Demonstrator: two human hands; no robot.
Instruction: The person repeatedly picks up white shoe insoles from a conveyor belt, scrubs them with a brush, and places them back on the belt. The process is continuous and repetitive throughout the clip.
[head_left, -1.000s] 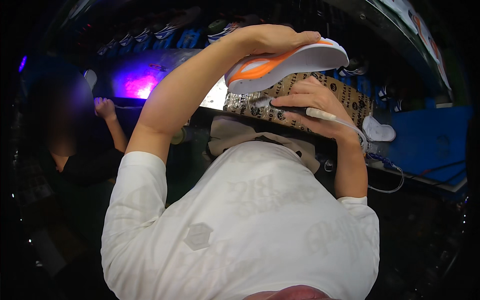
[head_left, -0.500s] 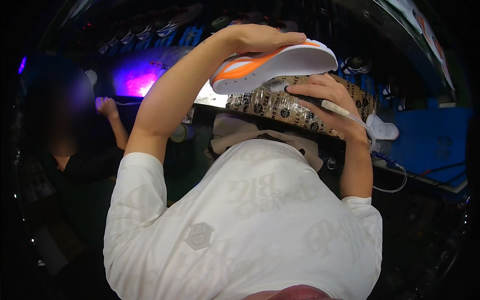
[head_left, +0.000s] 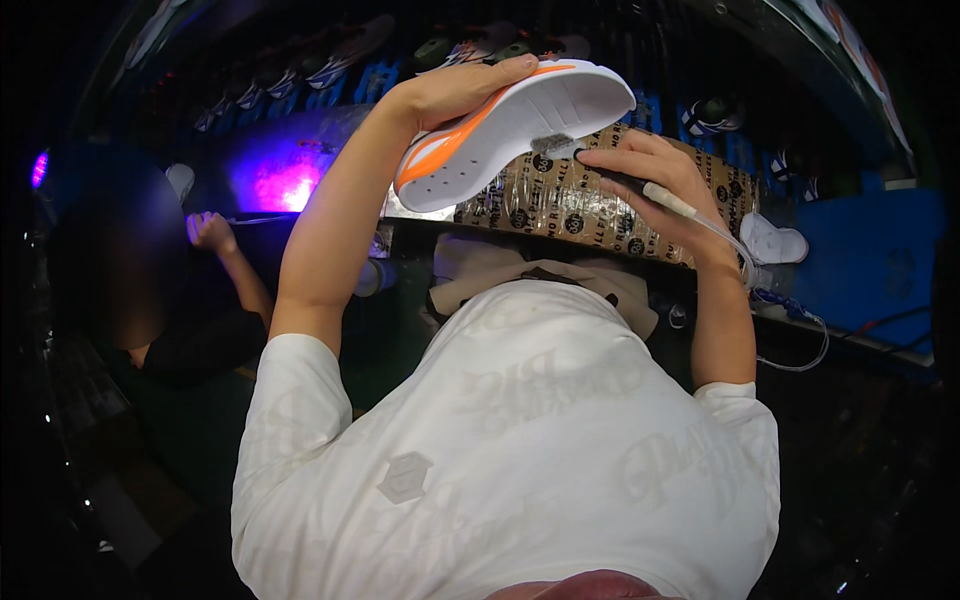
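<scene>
Up in front of me, my left hand grips a white shoe sole with an orange side band. The fingers wrap its far side, and the sole's hollow upper face is tilted toward me. In my right hand is a brush with a dark and pale handle and a thin clear tube running from its end. The pale brush head meets the sole's near edge at mid-length; whether it presses on the surface I cannot tell.
Below the sole lies a bench surface wrapped in printed brown paper. A white shoe-shaped piece rests at its right, beside a blue panel. Shoes line a dark rack behind. At left, a co-worker's hand is near a purple-lit area.
The sole has shifted left and turned, so more of its hollow face shows. The brush head now overlaps the sole's near edge at mid-length; both hands keep their grips.
</scene>
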